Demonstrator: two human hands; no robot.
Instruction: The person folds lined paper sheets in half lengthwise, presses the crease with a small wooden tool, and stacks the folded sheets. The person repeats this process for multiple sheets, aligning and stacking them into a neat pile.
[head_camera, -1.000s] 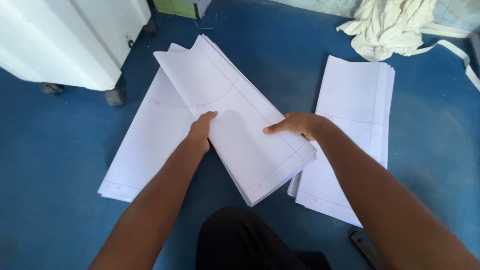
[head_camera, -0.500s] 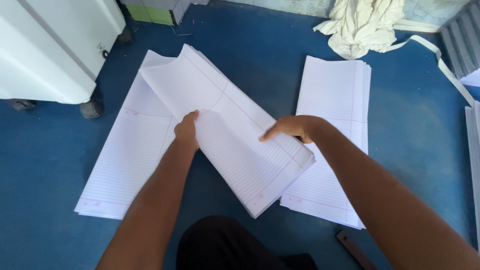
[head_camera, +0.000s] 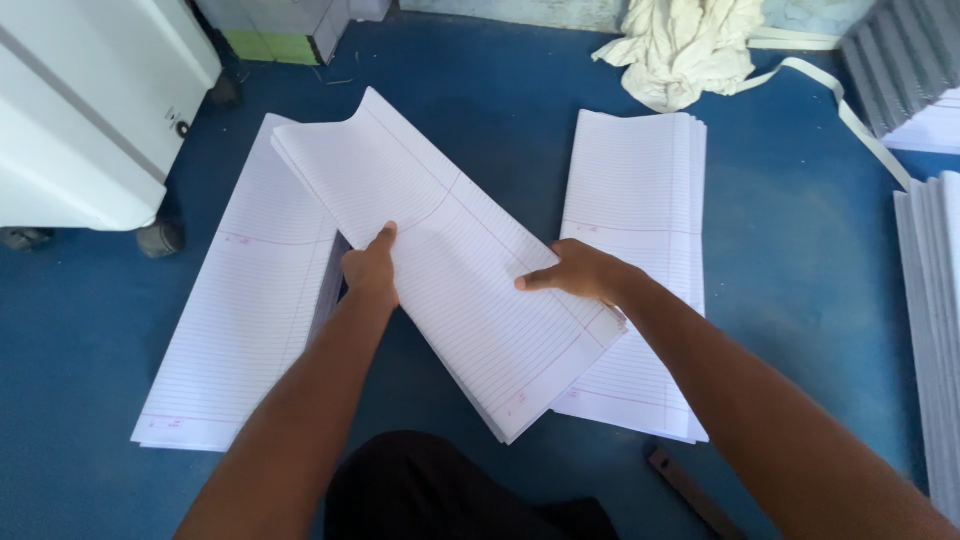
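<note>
Both hands grip 1 sheaf of ruled paper (head_camera: 455, 260), held slantwise above the blue floor (head_camera: 800, 260). The left hand (head_camera: 372, 268) pinches its left edge, thumb on top; the right hand (head_camera: 580, 275) clasps the right edge, fingers spread over the sheets. The sheaf's far end curls upward (a soft bend). It lies between 2 flat stacks: the left stack (head_camera: 235, 330) and the right stack (head_camera: 635, 200). A white cabinet (head_camera: 80, 110) stands at far left, crumpled cloth (head_camera: 690, 45) beyond.
</note>
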